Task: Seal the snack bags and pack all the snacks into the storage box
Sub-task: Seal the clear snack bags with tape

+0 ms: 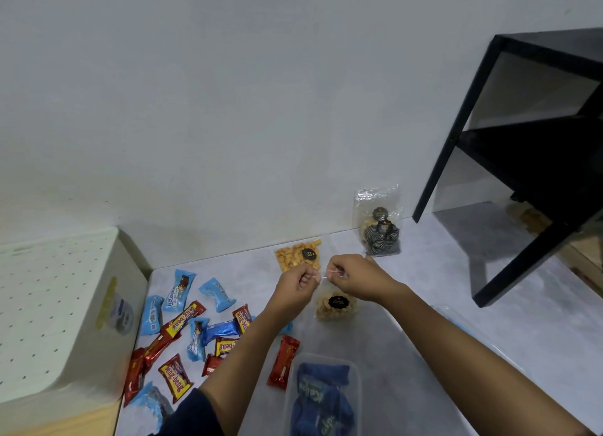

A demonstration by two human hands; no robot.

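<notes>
My left hand [297, 285] and my right hand [354, 276] pinch the top edge of a clear snack bag [336, 306] between them, just above the table. The bag holds pale yellow crackers and has a black round label. Behind my hands lies a second clear bag of orange crackers [295, 255]. A third clear bag with black-and-white swirl cookies [380, 230] leans against the wall. A clear plastic storage box [295, 375] at the near edge holds dark blue packets. Several red and blue wrapped bars [182, 331] lie scattered to the left.
A cream perforated box [65, 308] stands at the left edge of the grey table [424, 272]. A black metal shelf frame [522, 161] stands at the right. A clear lid [456, 324] lies under my right forearm. One red bar [283, 361] lies next to the storage box.
</notes>
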